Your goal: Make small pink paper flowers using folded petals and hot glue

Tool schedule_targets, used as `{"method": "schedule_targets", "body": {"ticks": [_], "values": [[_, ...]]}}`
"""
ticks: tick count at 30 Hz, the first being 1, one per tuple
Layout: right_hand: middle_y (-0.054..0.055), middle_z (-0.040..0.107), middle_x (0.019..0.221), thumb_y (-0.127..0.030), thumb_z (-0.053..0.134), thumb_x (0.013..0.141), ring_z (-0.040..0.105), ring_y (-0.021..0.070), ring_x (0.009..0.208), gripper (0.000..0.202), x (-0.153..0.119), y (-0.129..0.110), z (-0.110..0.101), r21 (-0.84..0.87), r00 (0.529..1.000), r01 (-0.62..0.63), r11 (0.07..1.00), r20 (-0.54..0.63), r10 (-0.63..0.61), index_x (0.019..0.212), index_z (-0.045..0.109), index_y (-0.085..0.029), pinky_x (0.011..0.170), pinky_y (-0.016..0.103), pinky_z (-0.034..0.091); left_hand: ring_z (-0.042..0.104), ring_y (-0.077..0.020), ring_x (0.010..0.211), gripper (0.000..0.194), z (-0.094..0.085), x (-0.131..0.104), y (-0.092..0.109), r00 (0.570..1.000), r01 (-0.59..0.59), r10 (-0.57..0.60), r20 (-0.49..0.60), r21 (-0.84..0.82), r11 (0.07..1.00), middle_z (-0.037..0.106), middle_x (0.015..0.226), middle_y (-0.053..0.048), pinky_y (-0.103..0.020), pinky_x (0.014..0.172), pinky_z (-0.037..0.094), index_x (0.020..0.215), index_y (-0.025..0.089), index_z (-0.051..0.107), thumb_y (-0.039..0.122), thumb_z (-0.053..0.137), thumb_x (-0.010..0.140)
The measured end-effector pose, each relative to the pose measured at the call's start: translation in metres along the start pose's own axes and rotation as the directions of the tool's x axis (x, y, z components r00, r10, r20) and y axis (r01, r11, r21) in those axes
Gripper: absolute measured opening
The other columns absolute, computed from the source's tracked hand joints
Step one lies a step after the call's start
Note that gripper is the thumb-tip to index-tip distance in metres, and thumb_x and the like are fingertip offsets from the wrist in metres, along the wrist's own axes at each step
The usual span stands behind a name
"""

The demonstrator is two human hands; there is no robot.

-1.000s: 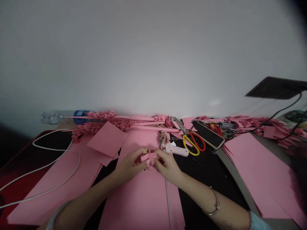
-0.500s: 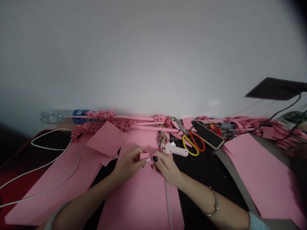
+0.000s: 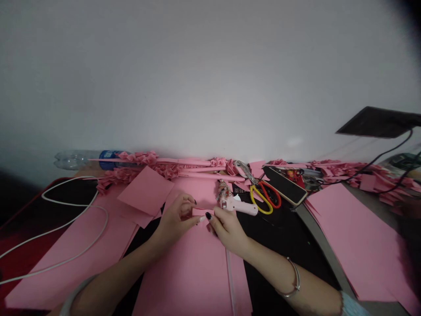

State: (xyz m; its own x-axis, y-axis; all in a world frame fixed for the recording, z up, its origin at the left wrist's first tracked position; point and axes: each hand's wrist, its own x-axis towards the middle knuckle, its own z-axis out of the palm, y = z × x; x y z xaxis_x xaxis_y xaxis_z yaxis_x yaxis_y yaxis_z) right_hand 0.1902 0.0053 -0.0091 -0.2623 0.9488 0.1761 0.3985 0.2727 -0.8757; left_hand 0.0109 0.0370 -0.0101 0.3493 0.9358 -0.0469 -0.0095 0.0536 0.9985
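Note:
Between my two hands is a small folded piece of pink paper (image 3: 201, 212), held above large pink sheets (image 3: 187, 272). My left hand (image 3: 177, 217) pinches its left end, thumb in front and fingers behind. On the other end my right hand (image 3: 228, 226) presses with its dark-nailed thumb; its other fingers are partly hidden. Just beyond my right hand lies a pale pink glue gun (image 3: 241, 206) with a crusted nozzle. Scissors (image 3: 262, 195) with one yellow and one red handle rest behind it.
Pink paper flower stems (image 3: 197, 169) lie along the wall. A plastic bottle (image 3: 74, 160) is at the far left, with a white cable (image 3: 70, 205) nearer. A phone (image 3: 286, 186) and stacked pink sheets (image 3: 358, 245) are to the right. A dark panel (image 3: 375, 121) overhangs the right side.
The folded paper now looks narrower and flatter between my hands. My right thumb has shifted slightly left along it, and my left fingers have lifted a little behind it.

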Motion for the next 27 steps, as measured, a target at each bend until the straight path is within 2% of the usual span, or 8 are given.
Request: {"method": "schedule_targets", "body": {"ticks": [6,11,14,20,23,27], "values": [[-0.004,0.050,0.052,-0.029,0.044,0.096,0.047,0.0110,0.047,0.034,0.0006,0.0010,0.0013,0.001,1.000,-0.015,1.000,-0.008,0.015,0.063,0.040,-0.022,0.050,0.023,0.035,0.059,-0.0145,0.058,0.038,0.0006,-0.0003,0.0016,0.996,0.083,-0.082,0.037,-0.026,0.996,0.055,0.060,0.010,-0.025,0.058,0.042,0.097,0.024,0.048,0.028,0.072,0.069],[-0.004,0.051,0.052,-0.030,0.047,0.094,0.044,0.0105,0.046,0.032,0.0007,0.0020,0.0010,-0.009,0.999,-0.028,1.000,-0.021,0.027,0.063,0.043,-0.022,0.048,0.023,0.034,0.061,-0.0152,0.060,0.035,0.0016,-0.0007,0.0004,0.995,0.091,-0.090,0.044,-0.029,0.995,0.054,0.058,0.010,-0.028,0.061,0.047,0.100,0.024,0.050,0.026,0.070,0.071],[-0.004,0.052,0.052,-0.028,0.047,0.093,0.046,0.0107,0.046,0.030,0.0004,0.0021,0.0013,0.024,0.998,-0.048,0.999,-0.036,0.048,0.064,0.042,-0.022,0.047,0.022,0.034,0.062,-0.0148,0.060,0.040,0.0025,-0.0007,0.0012,0.992,0.111,-0.108,0.068,-0.042,0.993,0.056,0.060,0.009,-0.026,0.059,0.047,0.104,0.024,0.051,0.024,0.072,0.069],[-0.005,0.049,0.049,-0.026,0.049,0.090,0.047,0.0115,0.045,0.028,0.0004,0.0008,0.0022,0.074,0.997,-0.061,0.995,-0.036,0.064,0.064,0.039,-0.023,0.046,0.022,0.034,0.063,-0.0138,0.060,0.048,0.0029,-0.0005,-0.0019,0.989,0.111,-0.119,0.093,0.089,0.990,0.065,0.081,0.003,-0.024,0.053,0.046,0.107,0.023,0.054,0.021,0.076,0.064],[-0.006,0.048,0.048,-0.026,0.050,0.089,0.047,0.0116,0.044,0.030,0.0006,0.0005,0.0022,0.086,0.997,-0.055,0.995,-0.043,0.059,0.063,0.037,-0.024,0.046,0.022,0.034,0.063,-0.0149,0.059,0.052,0.0019,-0.0008,-0.0061,0.985,0.113,-0.128,0.114,0.132,0.985,0.067,0.077,0.003,-0.025,0.052,0.047,0.113,0.025,0.054,0.021,0.076,0.066],[-0.006,0.047,0.049,-0.028,0.050,0.090,0.048,0.0117,0.044,0.031,0.0011,0.0006,0.0022,0.132,0.996,-0.072,0.989,-0.037,0.078,0.063,0.034,-0.024,0.046,0.022,0.034,0.069,-0.0198,0.066,0.059,0.0025,-0.0010,-0.0062,0.969,0.164,-0.159,0.190,-0.013,0.986,0.070,0.072,0.003,-0.031,0.061,0.054,0.122,0.026,0.050,0.019,0.074,0.069]]}}
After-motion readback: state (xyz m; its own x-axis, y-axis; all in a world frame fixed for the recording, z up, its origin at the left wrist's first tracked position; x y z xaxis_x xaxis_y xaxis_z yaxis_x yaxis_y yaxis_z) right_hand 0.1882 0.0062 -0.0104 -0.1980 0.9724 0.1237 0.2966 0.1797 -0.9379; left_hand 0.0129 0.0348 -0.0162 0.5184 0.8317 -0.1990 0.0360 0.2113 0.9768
